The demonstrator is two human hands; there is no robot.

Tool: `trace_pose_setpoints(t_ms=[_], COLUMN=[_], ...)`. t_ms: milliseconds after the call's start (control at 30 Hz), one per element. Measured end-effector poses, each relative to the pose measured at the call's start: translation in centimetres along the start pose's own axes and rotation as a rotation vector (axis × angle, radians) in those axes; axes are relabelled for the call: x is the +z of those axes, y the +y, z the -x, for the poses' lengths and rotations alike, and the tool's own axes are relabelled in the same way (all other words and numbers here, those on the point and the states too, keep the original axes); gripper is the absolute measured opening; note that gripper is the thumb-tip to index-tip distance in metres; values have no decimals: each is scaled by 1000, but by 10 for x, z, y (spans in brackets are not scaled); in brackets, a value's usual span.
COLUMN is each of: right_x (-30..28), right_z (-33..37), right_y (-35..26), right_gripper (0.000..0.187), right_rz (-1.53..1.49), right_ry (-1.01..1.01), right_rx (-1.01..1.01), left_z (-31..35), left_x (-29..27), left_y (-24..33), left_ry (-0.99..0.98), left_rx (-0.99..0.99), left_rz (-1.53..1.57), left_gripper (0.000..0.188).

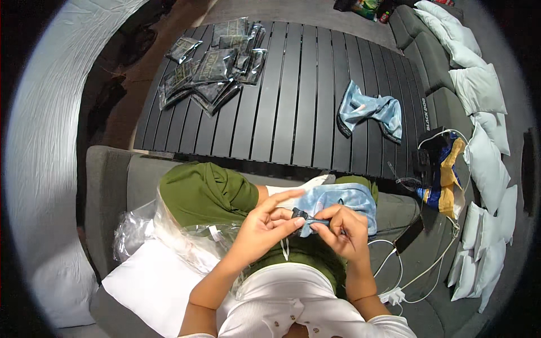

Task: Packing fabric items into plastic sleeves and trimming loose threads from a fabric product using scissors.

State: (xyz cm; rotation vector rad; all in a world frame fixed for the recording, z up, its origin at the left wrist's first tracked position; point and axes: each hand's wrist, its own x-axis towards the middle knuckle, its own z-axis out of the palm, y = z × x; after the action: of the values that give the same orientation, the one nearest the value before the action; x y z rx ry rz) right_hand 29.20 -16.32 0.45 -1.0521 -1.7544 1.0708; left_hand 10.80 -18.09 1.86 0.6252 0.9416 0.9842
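Observation:
Across my lap lies a light-blue, cloudy-patterned cloth garment (pixel 358 197), its near end drawn up between my hands. My left hand (pixel 262 228) pinches a small dark, bunched edge (pixel 300 214) between thumb and fingers, while the index finger stretches out above it. My right hand (pixel 346 232) is closed, thumb against curled fingers, on the blue cloth just right of that dark edge. I cannot tell whether the dark part is a band or a separate fitting. On the slatted black table (pixel 287 101), a similar blue garment with black edging (pixel 372 110) lies crumpled at the right.
Several flat black packets in clear wrap (pixel 214 65) are piled at the table's far left. Beside my left thigh are clear plastic bags (pixel 138 231) and a white pillow (pixel 152 287). White cables (pixel 420 298), a dark phone-like slab (pixel 409 235) and a blue-yellow bag (pixel 448 174) lie right.

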Motion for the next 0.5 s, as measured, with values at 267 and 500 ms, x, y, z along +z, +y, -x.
trace_pose_setpoints(t_ms=[267,500], right_x=[-12,-12], right_z=[15,25], right_y=[13,-3], right_gripper=[57,47], right_rz=[-137,-22], right_ry=[155,109], right_rx=[-109,236], left_z=[2,-1], left_x=[6,-1], left_y=[1,-17], left_ry=[5,88], left_rx=[19,-54], left_rz=[-116,202], left_gripper=[28,27])
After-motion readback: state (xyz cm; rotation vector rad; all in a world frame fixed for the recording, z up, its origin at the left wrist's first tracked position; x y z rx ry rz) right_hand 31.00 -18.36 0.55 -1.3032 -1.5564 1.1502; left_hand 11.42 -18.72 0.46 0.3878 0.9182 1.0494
